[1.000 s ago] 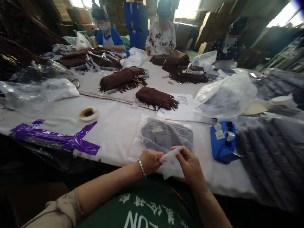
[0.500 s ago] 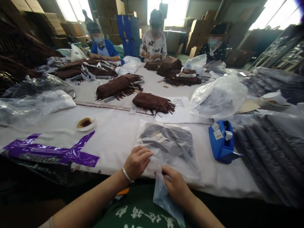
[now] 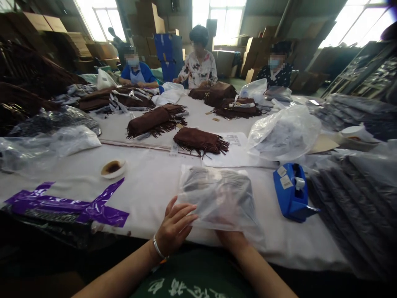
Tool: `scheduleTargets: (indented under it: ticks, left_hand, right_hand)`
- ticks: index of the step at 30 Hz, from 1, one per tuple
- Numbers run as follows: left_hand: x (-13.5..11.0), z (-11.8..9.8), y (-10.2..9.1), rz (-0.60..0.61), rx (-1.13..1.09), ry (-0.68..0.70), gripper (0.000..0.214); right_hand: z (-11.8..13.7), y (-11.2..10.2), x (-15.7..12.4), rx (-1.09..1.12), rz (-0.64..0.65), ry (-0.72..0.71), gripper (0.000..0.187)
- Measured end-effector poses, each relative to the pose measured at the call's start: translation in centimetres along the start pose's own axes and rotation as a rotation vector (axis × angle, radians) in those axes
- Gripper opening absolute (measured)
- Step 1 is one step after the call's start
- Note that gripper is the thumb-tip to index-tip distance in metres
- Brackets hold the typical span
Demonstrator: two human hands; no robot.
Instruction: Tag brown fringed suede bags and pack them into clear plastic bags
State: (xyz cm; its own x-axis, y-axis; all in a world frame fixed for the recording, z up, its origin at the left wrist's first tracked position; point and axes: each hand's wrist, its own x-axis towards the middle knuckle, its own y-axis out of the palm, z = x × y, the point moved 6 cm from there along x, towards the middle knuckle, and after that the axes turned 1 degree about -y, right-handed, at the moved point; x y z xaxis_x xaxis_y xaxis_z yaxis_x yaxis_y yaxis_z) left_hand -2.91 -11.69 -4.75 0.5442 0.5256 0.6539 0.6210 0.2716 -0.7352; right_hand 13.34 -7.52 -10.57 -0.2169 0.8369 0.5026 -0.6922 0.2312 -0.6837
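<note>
A clear plastic bag (image 3: 218, 196) with a dark grey folded item inside lies on the white table (image 3: 149, 182) right in front of me. My left hand (image 3: 175, 225) rests at the bag's near left corner, fingers spread flat on the table and touching the bag's edge. My right hand (image 3: 231, 238) is at the bag's near edge; its fingers are tucked under the bag and hidden. A blue tape dispenser (image 3: 291, 192) stands just right of the bag.
Purple tape strips (image 3: 66, 203) lie at the left, with a small dish (image 3: 113, 167) behind them. Brown fringed items (image 3: 198, 140) and plastic bags (image 3: 283, 132) cover the middle. Dark grey packed stacks (image 3: 356, 198) fill the right. Three people sit at the far end.
My hands were pinching a thin plastic flap near my chest. They lowered onto the bagged item: left hand spread at its corner, right hand slipped under its near edge.
</note>
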Motion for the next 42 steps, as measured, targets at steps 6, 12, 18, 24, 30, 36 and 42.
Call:
scheduleTargets:
  ticks: [6,12,18,24,30,36,42]
  left_hand:
    - [-1.9,1.9,2.4,0.243,0.09,0.083,0.051]
    - [-4.2,5.5,3.7,0.468,0.14,0.106,0.075]
    - [-3.9,5.8,5.1,0.696,0.051,0.114,0.08]
    - [-3.2,6.7,5.8,0.764,-0.04,0.03,0.086]
    - [-2.7,6.9,5.3,0.811,-0.154,0.005,0.088]
    - [-1.5,6.8,4.8,0.966,-0.189,0.047,0.088]
    - [-1.8,7.4,2.6,1.009,-0.264,0.006,0.064]
  right_hand:
    - [-1.2,3.7,1.2,-0.094,0.219,-0.098,0.057]
    - [-4.4,0.4,1.6,-0.054,0.307,-0.273,0.058]
    - [-6.5,-0.5,-2.2,-0.13,0.381,-0.3,0.052]
    - [-7.5,-1.0,-5.4,-0.186,0.337,-0.215,0.048]
    - [-6.9,-5.3,-14.6,-0.123,0.391,0.033,0.049]
    - [-4.1,-8.8,-8.5,0.165,0.386,0.008,0.034]
    - [-8.8,-7.1,-6.7,0.035,0.601,-0.047,0.05]
